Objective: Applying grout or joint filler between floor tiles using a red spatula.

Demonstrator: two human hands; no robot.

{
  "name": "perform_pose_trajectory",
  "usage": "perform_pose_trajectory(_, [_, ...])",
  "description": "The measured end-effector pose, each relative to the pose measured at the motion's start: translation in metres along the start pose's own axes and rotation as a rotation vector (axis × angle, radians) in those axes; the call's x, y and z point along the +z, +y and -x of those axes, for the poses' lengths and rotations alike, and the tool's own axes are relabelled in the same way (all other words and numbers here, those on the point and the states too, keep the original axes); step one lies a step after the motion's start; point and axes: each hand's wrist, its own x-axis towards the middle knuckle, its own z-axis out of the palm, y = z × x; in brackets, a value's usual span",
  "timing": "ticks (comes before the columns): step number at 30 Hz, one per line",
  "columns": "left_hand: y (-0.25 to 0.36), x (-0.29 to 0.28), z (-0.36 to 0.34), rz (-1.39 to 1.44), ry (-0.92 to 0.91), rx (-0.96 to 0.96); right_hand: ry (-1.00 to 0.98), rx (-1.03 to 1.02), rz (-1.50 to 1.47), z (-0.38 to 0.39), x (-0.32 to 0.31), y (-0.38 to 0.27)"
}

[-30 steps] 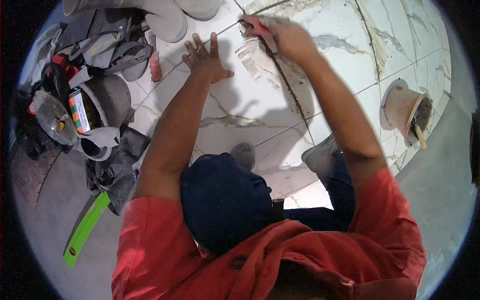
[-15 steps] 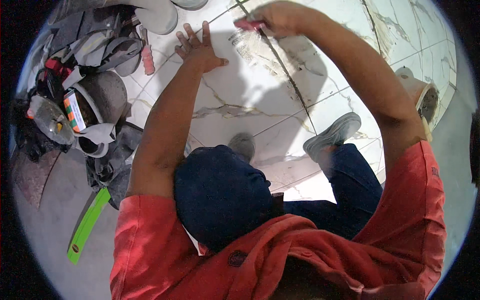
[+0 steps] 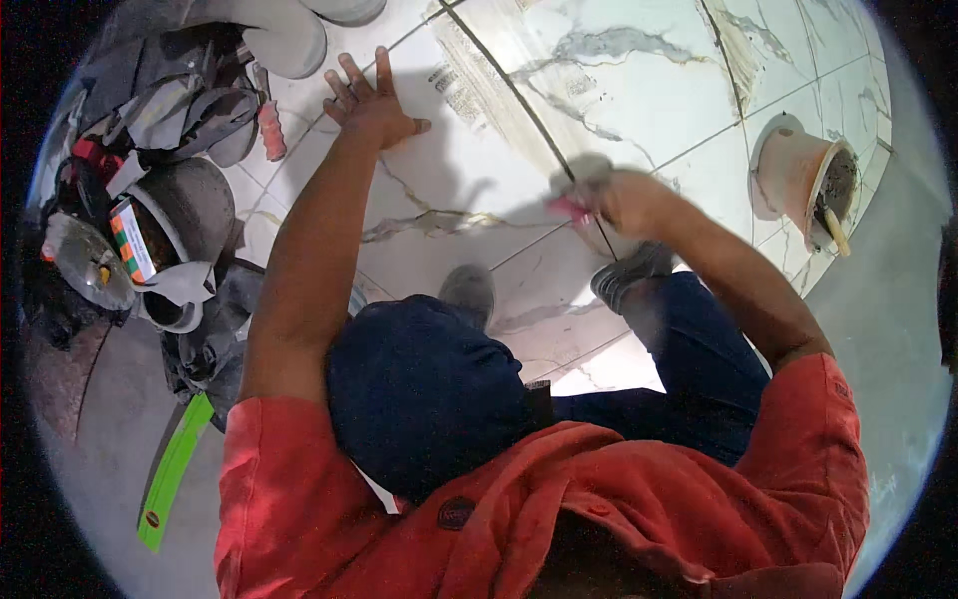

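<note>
My left hand [image 3: 375, 106] is pressed on the white marbled floor tiles [image 3: 419, 180], with its fingers spread and nothing in it. My right hand [image 3: 636, 202] is closed round a small red tool [image 3: 570, 208], blurred by motion, so its exact kind does not show. This tool is over the dark joint [image 3: 534, 115] between two tiles, close to my right shoe [image 3: 633, 272]. Beige smears of dried material [image 3: 481, 75] border the upper stretch of that joint.
On the right a tipped bucket [image 3: 798, 175] holds dark residue and a wooden-handled tool [image 3: 832, 228]. At left lie a jumbled heap of bags and containers [image 3: 190, 200], a red-handled tool [image 3: 270, 130] and a green strip [image 3: 178, 469]. My left shoe [image 3: 467, 293] rests on the tiles.
My right hand has swept toward me along the joint with the red tool, from the far end to near my right shoe. My left hand stays planted on the tile.
</note>
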Motion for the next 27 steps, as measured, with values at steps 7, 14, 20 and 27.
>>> perform_pose_trajectory(7, [0.016, -0.008, 0.001, -0.008, -0.005, 0.050, 0.451, -0.197, 0.358, -0.002, 0.030, 0.036])
perform_pose_trajectory(14, [-0.003, 0.000, 0.002, -0.016, 0.002, -0.017, 0.685, -0.078, 0.013, 0.014, -0.034, 0.060])
perform_pose_trajectory(20, [0.011, 0.005, -0.003, 0.078, 0.041, 0.073, 1.223, 0.228, 0.264, -0.025, -0.251, 0.190])
perform_pose_trajectory(27, [-0.002, 0.016, 0.001, 0.147, 0.191, 0.167, 1.094, 0.439, 0.233, -0.080, -0.336, 0.235])
